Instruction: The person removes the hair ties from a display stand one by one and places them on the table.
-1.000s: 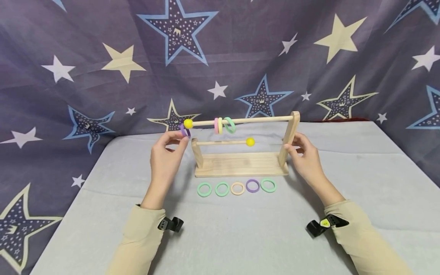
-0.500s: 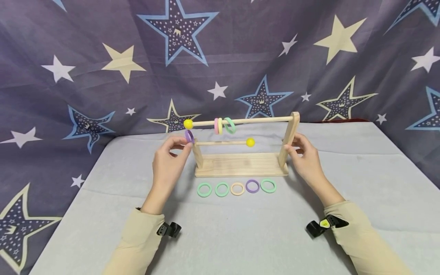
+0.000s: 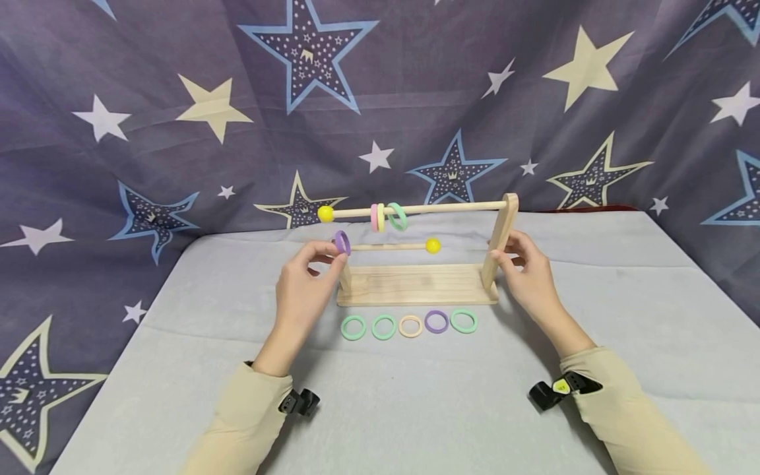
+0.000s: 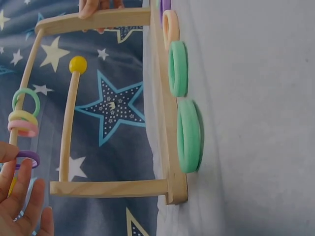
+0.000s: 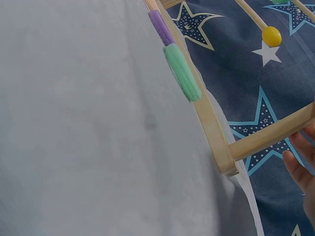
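Note:
A wooden rack (image 3: 415, 285) stands on the cloth, with a long upper rod (image 3: 457, 207) and a shorter lower rod (image 3: 388, 247). My left hand (image 3: 305, 287) pinches a purple ring (image 4: 30, 155) between thumb and fingers, beside the top of the short left post (image 3: 346, 280). That ring is off both rods, below the upper rod's yellow end ball (image 3: 325, 214). Pink (image 3: 374, 218), yellow (image 3: 381, 218) and green (image 4: 35, 101) rings hang on the upper rod. With thumb and fingers, my right hand (image 3: 531, 272) grips the tall right post (image 3: 500, 237).
Several rings lie in a row on the cloth before the base: green ones (image 4: 189, 136), a peach one (image 3: 410, 336) and a purple one (image 3: 437, 332). Another yellow ball (image 3: 433, 245) tips the lower rod. A star-patterned curtain (image 3: 415, 79) hangs behind.
My left hand has moved the purple ring down and right, from around the upper rod's yellow ball to the top of the short post. My right hand has stayed on the tall post.

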